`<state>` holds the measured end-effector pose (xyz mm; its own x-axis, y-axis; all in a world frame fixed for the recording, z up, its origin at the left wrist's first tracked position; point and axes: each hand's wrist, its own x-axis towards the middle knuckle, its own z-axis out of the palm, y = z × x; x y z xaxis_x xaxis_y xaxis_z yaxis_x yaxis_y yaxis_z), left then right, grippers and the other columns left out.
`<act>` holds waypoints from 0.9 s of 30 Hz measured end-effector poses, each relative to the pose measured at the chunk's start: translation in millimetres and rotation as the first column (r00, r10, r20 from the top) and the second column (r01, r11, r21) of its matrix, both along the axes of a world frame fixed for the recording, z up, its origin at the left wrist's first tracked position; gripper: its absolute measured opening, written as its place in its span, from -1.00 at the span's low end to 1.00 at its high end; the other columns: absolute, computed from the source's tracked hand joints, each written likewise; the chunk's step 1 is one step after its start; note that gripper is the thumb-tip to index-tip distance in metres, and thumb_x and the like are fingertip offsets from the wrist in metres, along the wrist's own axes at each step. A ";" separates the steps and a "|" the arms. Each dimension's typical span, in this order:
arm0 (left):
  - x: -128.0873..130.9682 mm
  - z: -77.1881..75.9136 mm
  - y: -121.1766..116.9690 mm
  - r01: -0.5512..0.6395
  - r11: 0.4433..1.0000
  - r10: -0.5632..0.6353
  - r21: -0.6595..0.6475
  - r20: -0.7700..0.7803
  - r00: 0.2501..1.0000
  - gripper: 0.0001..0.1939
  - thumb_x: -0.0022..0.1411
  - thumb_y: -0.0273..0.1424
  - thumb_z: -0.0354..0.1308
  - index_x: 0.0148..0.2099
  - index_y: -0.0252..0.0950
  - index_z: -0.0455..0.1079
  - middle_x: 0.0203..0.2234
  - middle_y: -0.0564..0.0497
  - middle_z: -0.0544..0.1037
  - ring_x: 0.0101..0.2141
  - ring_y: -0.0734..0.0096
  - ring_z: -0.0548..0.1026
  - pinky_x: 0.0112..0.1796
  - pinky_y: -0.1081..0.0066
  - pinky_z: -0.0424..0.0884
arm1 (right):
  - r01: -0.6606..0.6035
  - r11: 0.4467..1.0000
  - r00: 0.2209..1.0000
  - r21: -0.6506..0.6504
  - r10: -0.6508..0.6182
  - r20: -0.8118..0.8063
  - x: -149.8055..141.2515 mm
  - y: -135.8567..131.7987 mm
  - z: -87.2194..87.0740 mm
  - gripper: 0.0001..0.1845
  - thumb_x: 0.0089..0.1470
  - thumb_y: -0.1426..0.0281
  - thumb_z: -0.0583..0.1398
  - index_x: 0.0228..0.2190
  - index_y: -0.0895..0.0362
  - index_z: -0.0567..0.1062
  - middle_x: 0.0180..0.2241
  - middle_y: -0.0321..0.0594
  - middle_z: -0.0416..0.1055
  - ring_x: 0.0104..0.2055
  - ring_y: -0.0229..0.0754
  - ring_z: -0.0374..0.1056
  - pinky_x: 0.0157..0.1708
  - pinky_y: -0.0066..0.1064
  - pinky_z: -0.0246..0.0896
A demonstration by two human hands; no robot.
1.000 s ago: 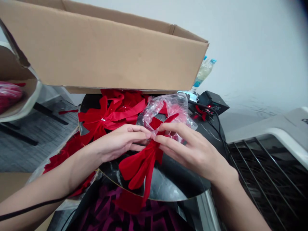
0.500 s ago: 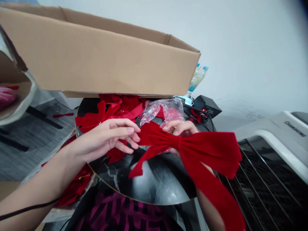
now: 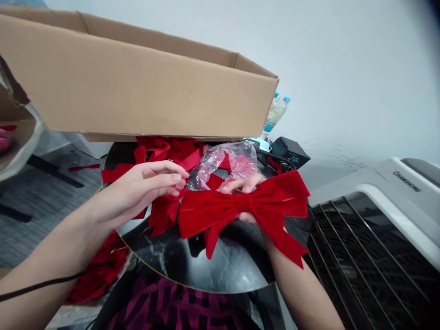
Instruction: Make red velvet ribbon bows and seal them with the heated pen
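Observation:
A red velvet bow (image 3: pixel 244 204) with its loops and tails spread faces me above the round black marbled table (image 3: pixel 220 270). Behind its centre knot, my right hand (image 3: pixel 245 185) grips it between thumb and fingers, the palm partly hidden by the fabric. To the left of the bow, my left hand (image 3: pixel 156 183) is held with its fingers loosely curved and apart, nothing in them. Beneath and beyond that hand lie more red bows (image 3: pixel 165 213). A clear plastic bag (image 3: pixel 237 158) with red pieces inside rests just past the held bow.
A large open cardboard box (image 3: pixel 147 91) stands along the back of the table. At the right are a black device (image 3: pixel 290 151) with cables, bottles (image 3: pixel 275 114), and a white heater (image 3: pixel 388 206) with a dark grille. Red fabric (image 3: pixel 103 270) lies in plastic at lower left.
The bow has been turned over from its back, knot side now towards me, and sits in my right hand. My left hand has let go and drawn away to the left.

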<state>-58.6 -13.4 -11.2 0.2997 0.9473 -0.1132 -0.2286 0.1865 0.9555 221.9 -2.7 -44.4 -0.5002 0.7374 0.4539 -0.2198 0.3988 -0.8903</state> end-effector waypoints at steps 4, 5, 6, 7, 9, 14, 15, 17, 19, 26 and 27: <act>11.9 7.1 -5.3 0.184 0.980 -0.168 0.078 -0.182 0.969 -0.66 0.21 -0.27 0.40 0.04 -0.12 0.56 -0.05 0.00 0.67 0.04 0.30 0.59 0.01 0.45 0.53 | -0.030 0.999 0.997 -0.041 0.033 0.070 -5.5 -3.8 12.9 -0.61 0.04 0.22 0.41 -0.21 -0.13 0.33 -0.04 -0.33 0.58 0.01 -0.06 0.55 -0.05 -0.09 0.51; 13.9 8.3 -8.5 0.251 0.964 -0.230 0.085 -0.200 0.952 -0.60 0.18 -0.28 0.43 0.08 -0.09 0.54 -0.02 0.02 0.66 0.07 0.27 0.58 0.04 0.41 0.53 | -0.040 0.998 0.995 -0.049 0.044 0.091 -9.6 -4.6 18.4 -0.62 0.04 0.25 0.42 -0.20 -0.14 0.35 -0.03 -0.35 0.58 0.01 -0.05 0.55 -0.06 -0.09 0.51; 14.3 8.8 -12.4 0.298 0.950 -0.275 0.091 -0.199 0.940 -0.55 0.15 -0.31 0.45 0.09 -0.08 0.54 -0.02 0.03 0.67 0.06 0.25 0.59 0.04 0.37 0.53 | -0.047 0.997 0.991 -0.053 0.053 0.121 -15.6 -5.0 24.6 -0.63 0.04 0.28 0.42 -0.20 -0.14 0.37 -0.02 -0.35 0.58 0.02 -0.05 0.55 -0.04 -0.08 0.51; 12.2 8.5 -16.7 0.314 0.945 -0.295 0.090 -0.180 0.938 -0.53 0.13 -0.34 0.46 0.10 -0.09 0.54 -0.04 0.03 0.67 0.04 0.23 0.60 0.03 0.33 0.55 | -0.055 0.997 0.987 -0.052 0.062 0.147 -23.4 -4.8 31.0 -0.64 0.03 0.32 0.42 -0.20 -0.13 0.40 -0.01 -0.34 0.57 0.03 -0.04 0.55 0.00 -0.07 0.50; -2.8 4.9 -26.5 0.259 0.963 -0.251 0.068 -0.110 0.962 -0.54 0.13 -0.37 0.46 0.09 -0.14 0.55 -0.10 0.00 0.69 -0.09 0.22 0.66 -0.07 0.33 0.60 | -0.046 0.998 0.978 -0.032 0.051 0.201 -43.7 -2.3 43.0 -0.64 0.01 0.39 0.43 -0.18 -0.09 0.47 0.03 -0.30 0.56 0.09 -0.03 0.52 0.10 -0.08 0.45; -113.9 -28.4 -57.2 -0.288 0.957 0.289 -0.020 0.046 0.956 -0.64 0.08 -0.38 0.47 -0.04 -0.22 0.59 -0.27 0.02 0.72 -0.41 0.41 0.65 -0.37 0.51 0.63 | 0.055 0.998 0.943 -0.032 -0.042 0.330 -92.0 14.1 53.6 -0.42 0.01 0.31 0.44 0.07 -0.02 0.47 0.03 -0.19 0.55 0.04 -0.03 0.53 0.07 -0.14 0.49; -144.0 -40.5 -63.9 -0.443 0.896 0.445 -0.032 0.049 0.894 -0.64 0.07 -0.41 0.47 -0.05 -0.21 0.58 -0.27 0.05 0.72 -0.43 0.46 0.63 -0.40 0.58 0.62 | 0.066 0.997 0.934 -0.028 -0.052 0.354 -96.9 18.3 52.5 -0.43 0.05 0.29 0.42 0.09 -0.02 0.46 0.00 -0.19 0.56 -0.01 -0.06 0.55 0.02 -0.18 0.52; -201.4 -70.9 -76.6 -0.660 0.743 0.665 -0.115 0.010 0.747 -0.63 0.06 -0.46 0.44 -0.04 -0.20 0.57 -0.19 0.08 0.71 -0.35 0.45 0.62 -0.39 0.61 0.62 | 0.115 0.993 0.913 0.004 -0.107 0.393 -101.6 26.4 49.4 -0.50 0.12 0.29 0.38 0.09 -0.01 0.47 -0.06 -0.19 0.58 -0.08 -0.09 0.57 -0.05 -0.24 0.55; -246.3 -108.6 -88.2 -0.752 0.618 0.761 -0.228 -0.066 0.645 -0.66 0.10 -0.52 0.39 -0.05 -0.17 0.55 -0.20 0.17 0.70 -0.33 0.49 0.60 -0.34 0.62 0.62 | 0.185 0.982 0.892 0.040 -0.184 0.413 -102.6 33.3 47.0 -0.54 0.15 0.31 0.36 0.08 0.00 0.47 -0.11 -0.19 0.59 -0.10 -0.10 0.59 -0.06 -0.26 0.56; -266.8 -250.3 -112.2 -0.731 0.385 0.752 -0.563 -0.269 0.602 -0.65 0.38 -0.28 0.21 0.13 -0.31 0.42 0.01 -0.12 0.53 -0.08 0.18 0.56 -0.12 0.15 0.57 | 0.314 0.935 0.799 0.164 -0.354 0.487 -111.6 51.1 45.3 -0.57 0.14 0.29 0.37 0.04 0.04 0.51 -0.20 -0.18 0.62 -0.15 -0.15 0.58 -0.08 -0.32 0.55; -261.9 -265.2 -112.1 -0.723 0.353 0.733 -0.594 -0.305 0.608 -0.63 0.39 -0.27 0.20 0.17 -0.31 0.40 0.06 -0.15 0.51 -0.05 0.16 0.55 -0.08 0.10 0.55 | 0.314 0.934 0.791 0.171 -0.357 0.497 -113.5 52.8 45.2 -0.57 0.14 0.29 0.36 0.04 0.04 0.52 -0.20 -0.18 0.62 -0.16 -0.15 0.58 -0.09 -0.32 0.55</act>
<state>-320.4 -125.5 -276.5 -0.4658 0.4883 -0.7380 -0.5866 0.4540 0.6707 108.4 50.1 0.8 -0.4021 0.8769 0.2633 0.4194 0.4320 -0.7984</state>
